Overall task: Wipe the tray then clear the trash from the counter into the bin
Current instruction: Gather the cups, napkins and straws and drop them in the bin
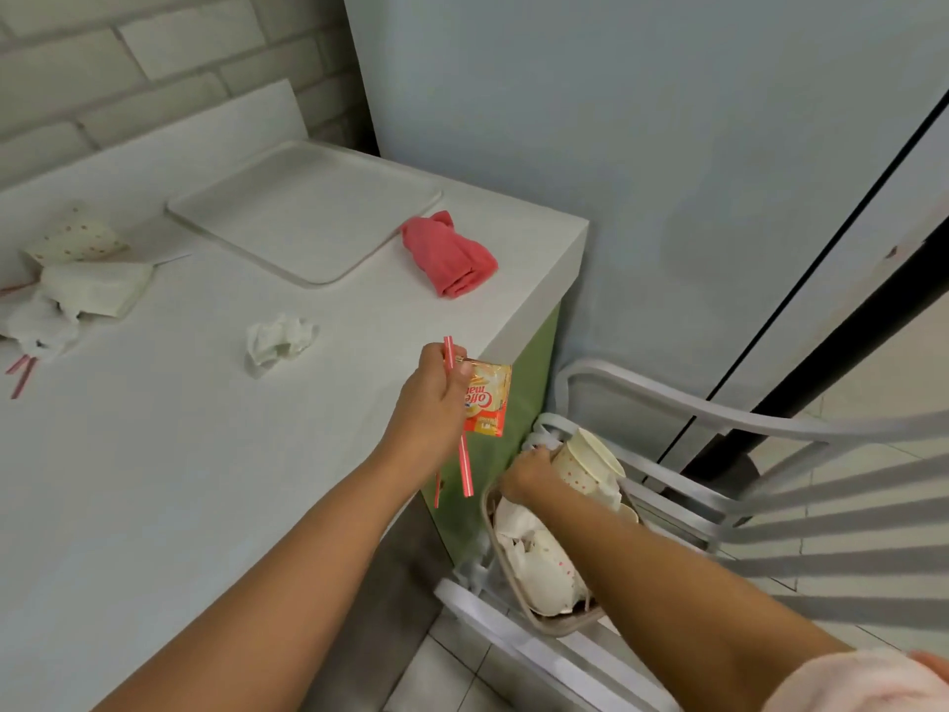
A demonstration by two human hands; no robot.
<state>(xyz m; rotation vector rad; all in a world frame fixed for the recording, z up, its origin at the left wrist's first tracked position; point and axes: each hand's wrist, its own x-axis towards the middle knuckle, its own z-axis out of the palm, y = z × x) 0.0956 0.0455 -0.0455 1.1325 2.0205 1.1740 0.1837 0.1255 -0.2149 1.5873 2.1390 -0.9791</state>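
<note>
On the head view I am watching the left hand (436,390) hanging just past the near right edge of the bench (154,454). Its grip is pinching an orange creamer sachet (488,400) together with two pink striped straws (464,465), which are pointing down beside the bench's green side. Lower and to the right, the right hand (529,472) is reaching over the bin (565,626), its grip wrapping the side of a dotted paper cup (585,462) that is tilting with its mouth to the right. The bin is already holding crumpled white paper and cups, and it seems to be sitting on the seat of a white slatted chair (719,418), though I cannot be sure from this angle.

Back on the bench, the tray (308,213) is lying flat at the far side with a folded red cloth (449,256) just beside its right corner. A crumpled tissue (280,341) is lying nearer the middle. At the far left, another dotted cup (77,236), loose napkins (92,290) and more straws (20,375) are lying together.
</note>
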